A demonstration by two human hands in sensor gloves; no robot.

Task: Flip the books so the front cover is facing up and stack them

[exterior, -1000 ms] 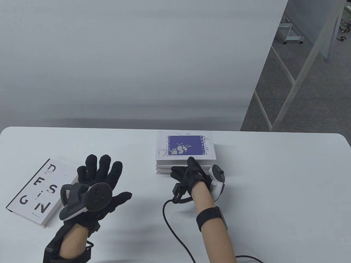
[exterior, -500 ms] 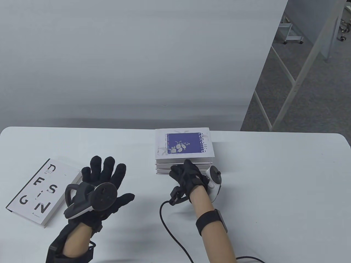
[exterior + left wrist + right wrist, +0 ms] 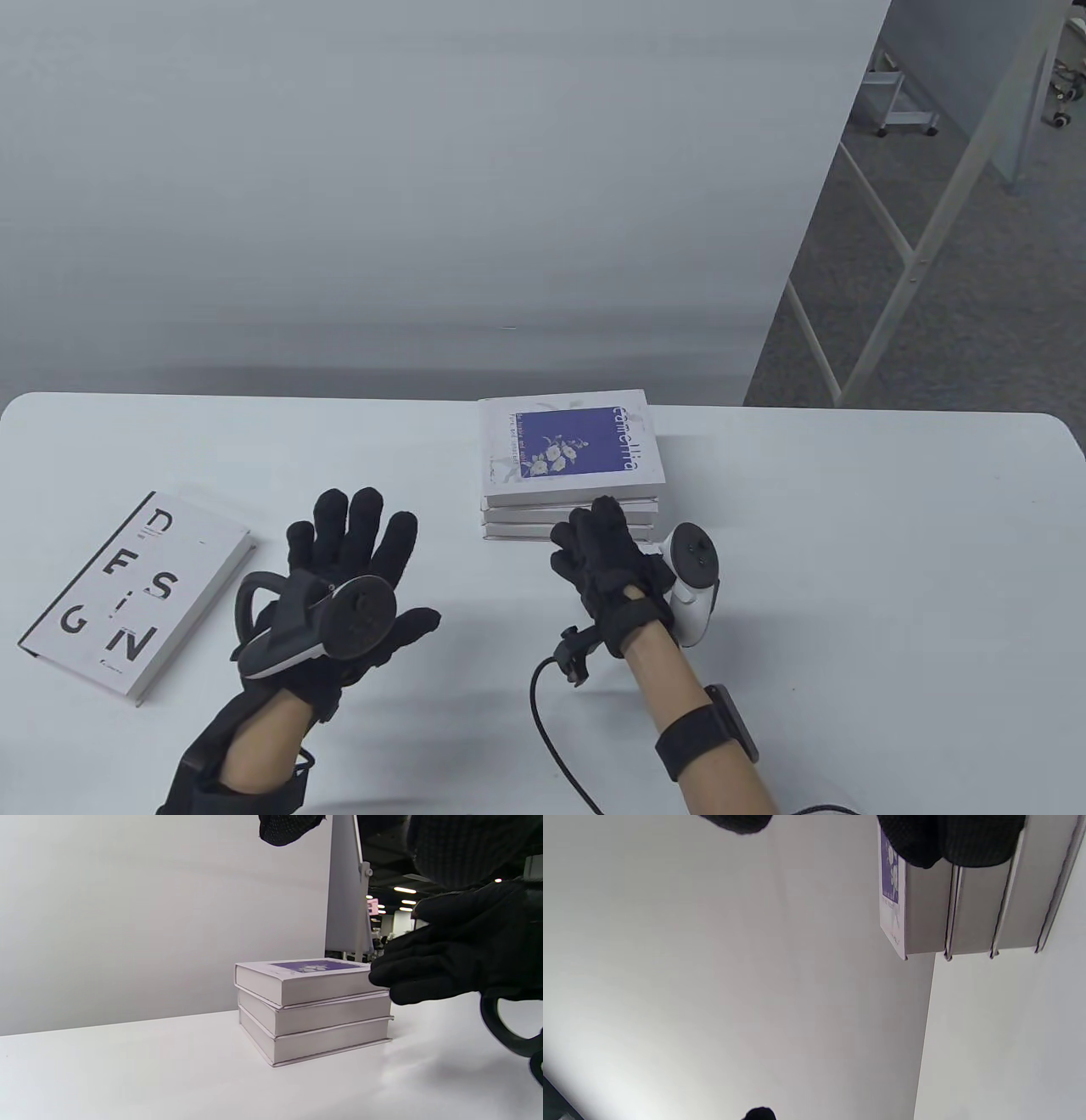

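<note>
A stack of three white books (image 3: 570,509) stands mid-table, front covers up; the top one has a purple flower cover (image 3: 567,441). My right hand (image 3: 590,531) touches the stack's near side with its fingertips and grips nothing. In the left wrist view its fingers (image 3: 407,978) lie against the top book of the stack (image 3: 312,1012). The right wrist view shows the stack (image 3: 971,912) close under my fingertips (image 3: 950,840). A white "DESIGN" book (image 3: 127,590) lies front cover up at the left. My left hand (image 3: 382,560) hovers open and spread between that book and the stack.
The white table (image 3: 848,552) ends at a grey wall panel behind the stack. A black cable (image 3: 543,722) runs from my right wrist to the table's near edge. Floor and metal frames show at the far right.
My right hand slid off the top cover to the stack's near side and shifted right; the top book moved slightly away. My left hand moved right, toward the stack.
</note>
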